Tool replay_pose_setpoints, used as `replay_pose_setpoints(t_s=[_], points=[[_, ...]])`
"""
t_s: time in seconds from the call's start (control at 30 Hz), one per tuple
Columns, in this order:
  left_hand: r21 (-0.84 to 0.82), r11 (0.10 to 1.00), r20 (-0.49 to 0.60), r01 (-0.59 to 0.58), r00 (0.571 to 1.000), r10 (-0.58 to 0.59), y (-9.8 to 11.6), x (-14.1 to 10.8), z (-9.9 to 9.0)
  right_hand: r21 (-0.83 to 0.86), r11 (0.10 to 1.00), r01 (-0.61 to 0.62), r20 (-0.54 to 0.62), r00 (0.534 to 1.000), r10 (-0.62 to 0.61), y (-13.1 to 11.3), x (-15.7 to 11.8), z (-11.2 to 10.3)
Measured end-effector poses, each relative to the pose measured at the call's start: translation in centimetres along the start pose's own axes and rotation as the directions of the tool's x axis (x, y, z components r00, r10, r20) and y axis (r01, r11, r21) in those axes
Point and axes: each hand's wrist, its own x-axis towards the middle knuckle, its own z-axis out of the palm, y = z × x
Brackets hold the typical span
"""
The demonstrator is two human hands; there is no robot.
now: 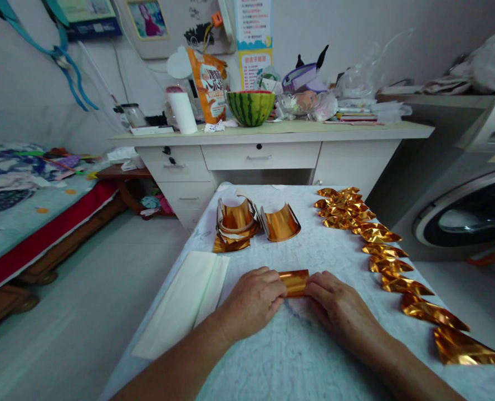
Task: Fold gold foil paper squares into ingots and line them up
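Between my two hands lies a rolled piece of gold foil paper (pixel 295 283), low over the cloth-covered table (pixel 289 351). My left hand (pixel 255 298) has its fingers closed on the roll's left end. At the right end, my right hand (pixel 334 301) pinches it in the same way. Beyond them stand curled gold foil sheets (pixel 235 217), with another curled foil sheet (pixel 280 224) just to their right. Several folded gold foil pieces with pointed ends (pixel 385 250) run in a row down the table's right side.
White paper sheets (pixel 180 301) lie left of my left hand. Behind the table is a white desk (pixel 268 156) bearing a cut watermelon (pixel 250 107) and an orange pouch (pixel 209 86). A washing machine (pixel 468 184) stands at the right, a bed (pixel 42 223) at the left.
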Motion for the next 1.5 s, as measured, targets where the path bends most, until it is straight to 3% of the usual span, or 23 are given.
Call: replay_pose_setpoints(t_s=[0.13, 0.27, 0.37, 0.5, 0.63, 0.8, 1.1, 1.5], points=[[0.044, 0.999, -0.083, 0.008, 0.997, -0.004, 0.1, 0.2, 0.1, 0.018, 0.999, -0.040, -0.059, 0.997, 0.041, 0.1, -0.2, 0.5], [0.172, 0.985, -0.184, -0.006, 0.982, 0.038, 0.3, 0.4, 0.2, 0.049, 0.999, -0.001, -0.209, 0.978, 0.011, 0.3, -0.3, 0.6], [0.270, 0.963, -0.199, -0.022, 0.977, 0.078, 0.4, 0.4, 0.4, 0.037, 0.999, 0.028, -0.288, 0.957, -0.016, 0.4, -0.4, 0.6], [0.281, 0.959, -0.111, -0.011, 0.993, 0.044, 0.5, 0.4, 0.5, 0.026, 1.000, 0.001, -0.205, 0.979, 0.004, 0.6, -0.3, 0.6], [0.149, 0.989, 0.011, 0.012, 1.000, -0.014, 0.6, 0.3, 0.0, 0.021, 0.999, -0.027, -0.066, 0.997, 0.028, 0.6, -0.1, 0.4], [0.067, 0.997, 0.071, 0.042, 0.996, -0.046, 0.5, 0.1, -0.6, 0.102, 0.995, 0.011, -0.021, 1.000, -0.009, 0.9, 0.1, 0.0], [0.000, 0.995, 0.050, 0.095, 0.994, -0.095, 0.5, 0.3, -0.3, 0.224, 0.968, -0.112, 0.015, 0.994, 0.112, 1.2, 0.1, -0.2], [-0.032, 0.971, 0.022, 0.238, 0.971, -0.237, 0.8, 0.5, 0.7, 0.154, 0.963, -0.223, -0.031, 0.973, 0.230, 1.3, 0.7, 0.7]])
